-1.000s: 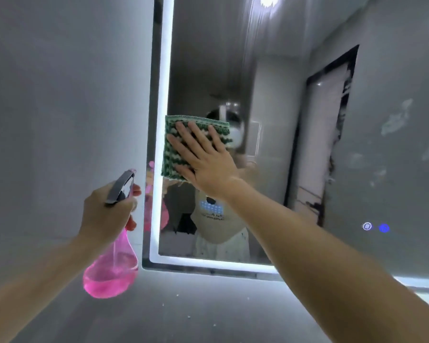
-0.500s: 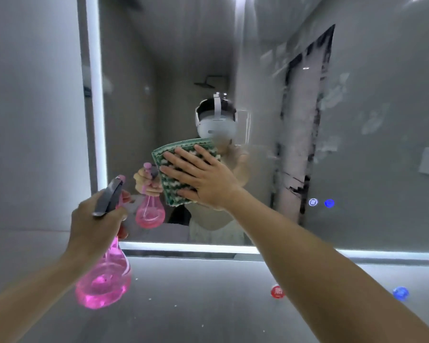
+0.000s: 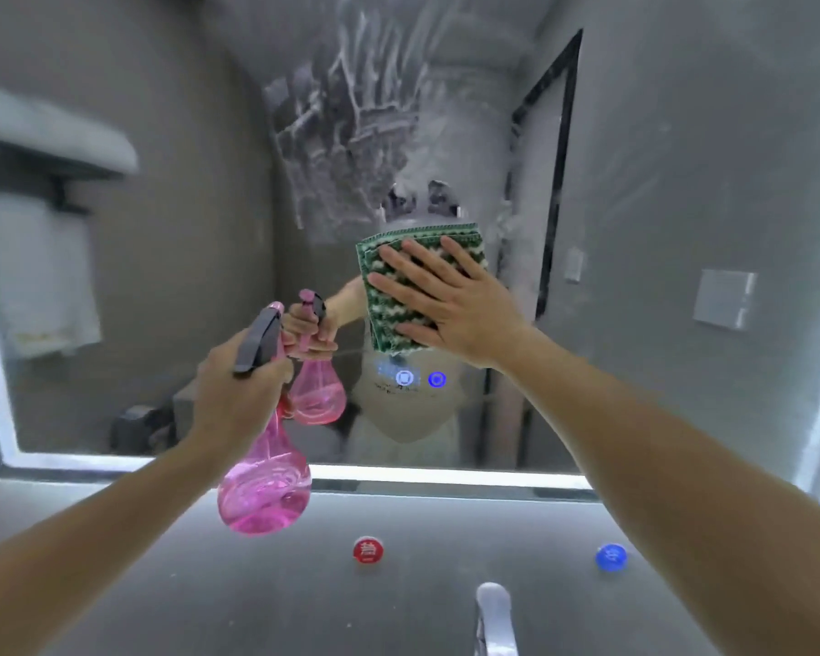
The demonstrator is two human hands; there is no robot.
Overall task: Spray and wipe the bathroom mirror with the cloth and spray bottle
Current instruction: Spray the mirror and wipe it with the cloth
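Against the mirror (image 3: 682, 182), the right hand (image 3: 450, 300) is pressing the cloth (image 3: 389, 277) with flat spread fingers to wipe the streaks, while the left hand (image 3: 237, 395) is gripping the spray bottle (image 3: 266, 494) ready, just beside.

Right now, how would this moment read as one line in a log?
step: wiping | right hand: flat on cloth against mirror | left hand: holds spray bottle | foam streaks above cloth

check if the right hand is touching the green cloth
Touching. In the head view the right hand lies flat with fingers spread on the green cloth, pressing it against the mirror.
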